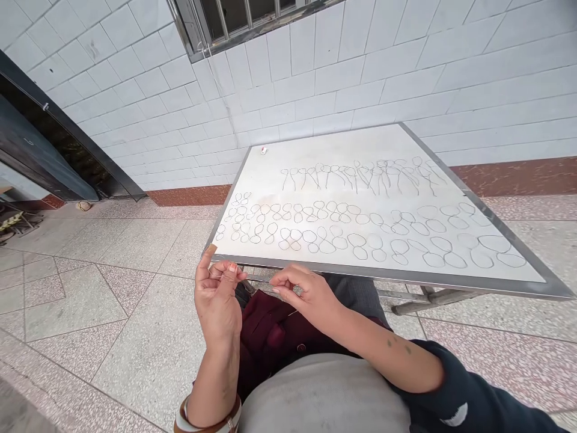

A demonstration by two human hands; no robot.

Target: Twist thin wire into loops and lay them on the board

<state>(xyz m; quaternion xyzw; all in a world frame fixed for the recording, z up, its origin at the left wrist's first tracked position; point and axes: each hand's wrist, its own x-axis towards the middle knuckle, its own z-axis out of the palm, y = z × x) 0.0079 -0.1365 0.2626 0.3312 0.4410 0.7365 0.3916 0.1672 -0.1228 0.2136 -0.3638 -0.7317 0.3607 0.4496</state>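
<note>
My left hand [220, 294] is raised at the near edge of a white-topped table, thumb and fingers pinched together on a thin wire [258, 279]. A brown wrap covers the tip of one left finger. Opposite it, my right hand [301, 290] pinches the same wire between thumb and fingertips. The wire runs short and nearly level between the two hands; its ends are too fine to make out. On the table [256, 168] lie several rows of wire loops [322, 239], many in figure-eight shapes. Farther back, loops with long loose tails [356, 174] overlap in a row.
A small white and red object [264, 151] sits at the table's back left corner. Behind stands a tiled wall [288, 84] with a barred window [252, 18]. A dark doorway [58, 138] is on the left. Maroon cloth [265, 319] covers my lap.
</note>
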